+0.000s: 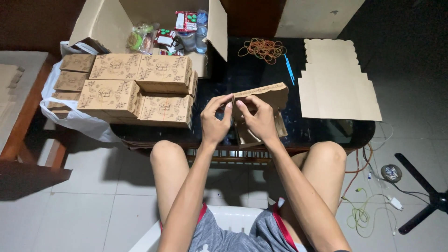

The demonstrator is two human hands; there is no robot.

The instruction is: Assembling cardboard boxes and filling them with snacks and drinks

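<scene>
Two bare hands meet at the centre of the frame over the near edge of a dark worktop (261, 70), working a half-folded brown cardboard box (263, 100) with a faint floral print. The left hand (215, 119) has its fingers (227, 103) pinched together on the left end of the box's upper flap; the right hand (259, 119) has its fingers closed on the same flap just beside them, thumb on top. The box is held slightly above the worktop, its lower panels hanging down behind the right hand, so how far its base is formed cannot be told.

Folding this well seems to call for keeping both pinches close to the crease, so the flap bends along the scored line and not across the print, and for pressing evenly from both sides so the corner ends up square.

Toward the left of the frame sits a stack of finished printed boxes (140, 86), touching one another in rows, partly resting on a white plastic bag (70, 119). Above them, at upper left, an open carton (102, 21) holds small packets and bottles. At upper centre lies a heap of rubber bands (263, 49) with a blue stick (289, 69) just beside it. Flat unfolded box blanks (336, 86) lie at the right of the worktop. Cables (364, 205) trail on the tiled floor at lower right.
</scene>
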